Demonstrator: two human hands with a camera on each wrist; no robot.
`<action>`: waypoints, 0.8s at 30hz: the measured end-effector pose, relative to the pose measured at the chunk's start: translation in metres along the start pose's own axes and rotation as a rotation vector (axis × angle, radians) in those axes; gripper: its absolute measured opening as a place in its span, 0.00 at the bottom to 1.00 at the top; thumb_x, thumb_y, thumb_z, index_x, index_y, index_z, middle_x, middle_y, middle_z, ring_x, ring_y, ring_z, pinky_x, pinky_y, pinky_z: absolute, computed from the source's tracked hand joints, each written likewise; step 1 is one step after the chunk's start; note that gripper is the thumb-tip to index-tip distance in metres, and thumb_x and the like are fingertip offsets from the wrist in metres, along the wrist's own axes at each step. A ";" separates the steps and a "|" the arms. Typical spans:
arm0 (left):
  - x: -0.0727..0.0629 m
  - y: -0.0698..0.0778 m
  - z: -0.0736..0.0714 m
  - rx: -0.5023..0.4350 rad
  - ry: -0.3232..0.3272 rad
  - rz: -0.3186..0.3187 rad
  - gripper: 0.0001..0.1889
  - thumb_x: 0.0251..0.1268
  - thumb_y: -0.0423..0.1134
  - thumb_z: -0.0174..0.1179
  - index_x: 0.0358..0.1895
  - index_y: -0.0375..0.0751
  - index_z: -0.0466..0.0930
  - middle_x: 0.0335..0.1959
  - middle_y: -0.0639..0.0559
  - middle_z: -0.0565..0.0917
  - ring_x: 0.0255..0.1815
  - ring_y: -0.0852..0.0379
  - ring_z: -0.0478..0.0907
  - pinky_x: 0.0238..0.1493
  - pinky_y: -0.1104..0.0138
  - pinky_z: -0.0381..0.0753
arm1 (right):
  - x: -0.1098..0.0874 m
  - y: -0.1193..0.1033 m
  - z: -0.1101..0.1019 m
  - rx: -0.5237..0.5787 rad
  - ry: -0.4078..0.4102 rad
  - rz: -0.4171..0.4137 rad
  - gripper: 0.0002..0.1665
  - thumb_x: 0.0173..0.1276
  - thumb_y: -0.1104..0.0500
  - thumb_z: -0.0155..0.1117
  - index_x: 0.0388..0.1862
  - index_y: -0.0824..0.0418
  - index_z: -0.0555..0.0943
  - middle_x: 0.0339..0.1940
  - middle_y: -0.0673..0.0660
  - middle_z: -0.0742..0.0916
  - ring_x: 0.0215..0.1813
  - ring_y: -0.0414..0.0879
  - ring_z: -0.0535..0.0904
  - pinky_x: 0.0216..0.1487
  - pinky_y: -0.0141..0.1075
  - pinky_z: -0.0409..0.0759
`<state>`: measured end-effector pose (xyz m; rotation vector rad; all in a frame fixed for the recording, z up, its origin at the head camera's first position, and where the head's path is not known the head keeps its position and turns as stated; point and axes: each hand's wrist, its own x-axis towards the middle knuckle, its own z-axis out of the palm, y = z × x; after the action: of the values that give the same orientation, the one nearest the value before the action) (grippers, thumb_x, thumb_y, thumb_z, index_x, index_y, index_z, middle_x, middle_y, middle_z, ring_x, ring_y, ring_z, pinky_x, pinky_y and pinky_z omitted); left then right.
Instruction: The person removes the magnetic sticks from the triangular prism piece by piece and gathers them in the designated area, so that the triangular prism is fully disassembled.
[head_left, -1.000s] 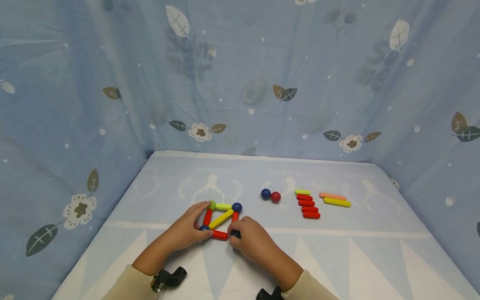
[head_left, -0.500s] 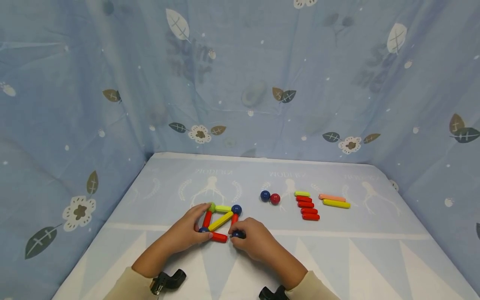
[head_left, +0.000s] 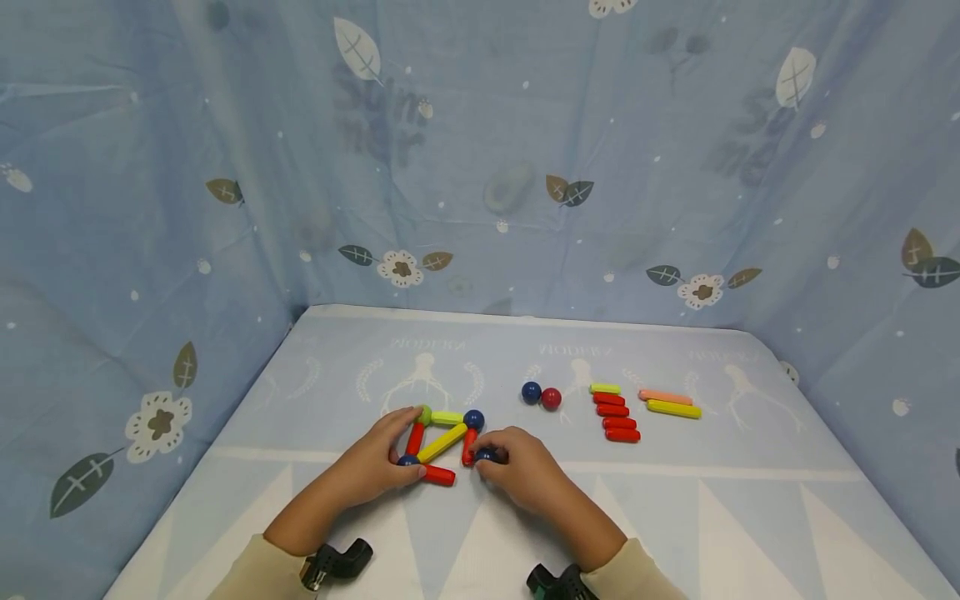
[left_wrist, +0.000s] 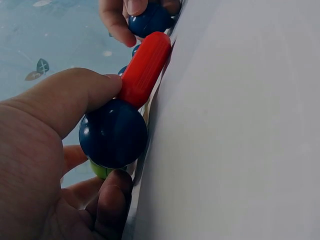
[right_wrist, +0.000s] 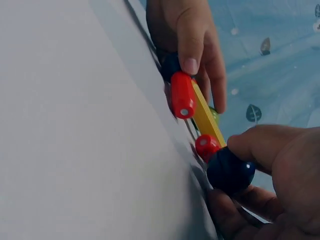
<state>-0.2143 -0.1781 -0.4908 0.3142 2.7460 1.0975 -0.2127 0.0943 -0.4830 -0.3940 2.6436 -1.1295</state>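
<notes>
A frame of magnetic rods and balls lies on the table. Its parts are a green ball (head_left: 424, 415), a light-green rod (head_left: 447, 418), a blue corner ball (head_left: 473, 419), a yellow diagonal rod (head_left: 442, 443) and red rods. My left hand (head_left: 380, 457) holds the near-left blue ball (left_wrist: 114, 133), thumb against the lower red rod (left_wrist: 146, 69), fingers reaching toward the green ball. My right hand (head_left: 519, 467) pinches another blue ball (right_wrist: 230, 171) between thumb and fingers, right beside the end of the right-hand red rod (head_left: 468, 447). The lower red rod's right end is bare.
Behind the right hand sit a loose blue ball (head_left: 531, 392) and a red ball (head_left: 551, 399). Farther right lie a short light-green rod (head_left: 604, 388), several red rods (head_left: 611, 411), an orange rod (head_left: 665, 397) and a yellow rod (head_left: 673, 409). A patterned curtain (head_left: 480, 167) surrounds the table.
My right hand has carried its blue ball right and slightly away from me, off the lower red rod's end. The right-hand red rod's near end now shows. My left hand has stayed put.
</notes>
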 end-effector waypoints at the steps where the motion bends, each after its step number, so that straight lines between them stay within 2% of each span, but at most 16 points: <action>1: 0.000 0.000 0.000 0.000 -0.001 0.000 0.49 0.59 0.50 0.78 0.82 0.59 0.61 0.83 0.50 0.61 0.80 0.42 0.64 0.74 0.37 0.67 | 0.001 0.001 -0.001 0.007 0.015 0.013 0.17 0.71 0.52 0.73 0.57 0.42 0.87 0.48 0.49 0.84 0.47 0.46 0.77 0.48 0.41 0.82; 5: 0.000 0.000 0.000 -0.002 0.000 -0.003 0.49 0.58 0.50 0.78 0.82 0.59 0.61 0.83 0.50 0.62 0.80 0.42 0.63 0.74 0.37 0.67 | 0.004 0.007 -0.009 0.039 0.095 0.074 0.23 0.71 0.53 0.73 0.64 0.48 0.83 0.57 0.50 0.85 0.50 0.47 0.79 0.55 0.44 0.86; 12: -0.001 0.001 -0.001 0.006 0.005 -0.011 0.49 0.58 0.50 0.78 0.82 0.60 0.62 0.83 0.51 0.62 0.80 0.42 0.64 0.73 0.37 0.68 | 0.010 0.021 -0.023 0.124 0.286 0.144 0.21 0.70 0.57 0.74 0.61 0.49 0.86 0.56 0.54 0.86 0.52 0.49 0.81 0.50 0.42 0.88; 16: -0.002 0.002 -0.001 0.006 0.004 -0.010 0.49 0.58 0.49 0.79 0.82 0.59 0.62 0.82 0.51 0.62 0.80 0.43 0.64 0.73 0.38 0.68 | 0.013 0.028 -0.025 0.170 0.331 0.190 0.21 0.72 0.57 0.73 0.63 0.49 0.85 0.57 0.55 0.86 0.52 0.49 0.82 0.51 0.42 0.88; 21: -0.002 0.003 -0.001 0.005 0.001 -0.013 0.49 0.58 0.49 0.79 0.82 0.59 0.62 0.82 0.51 0.62 0.80 0.42 0.64 0.73 0.38 0.68 | 0.017 0.030 -0.026 0.195 0.376 0.259 0.21 0.73 0.56 0.72 0.64 0.48 0.84 0.63 0.56 0.86 0.57 0.51 0.84 0.58 0.47 0.86; 24: -0.002 0.003 0.000 0.010 0.002 -0.021 0.49 0.58 0.50 0.79 0.82 0.60 0.62 0.83 0.51 0.62 0.80 0.42 0.64 0.72 0.38 0.69 | 0.021 0.032 -0.028 0.198 0.400 0.274 0.21 0.73 0.57 0.71 0.63 0.49 0.83 0.64 0.57 0.85 0.55 0.51 0.84 0.57 0.46 0.87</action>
<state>-0.2125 -0.1764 -0.4882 0.2847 2.7509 1.0803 -0.2457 0.1272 -0.4900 0.2529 2.7537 -1.4811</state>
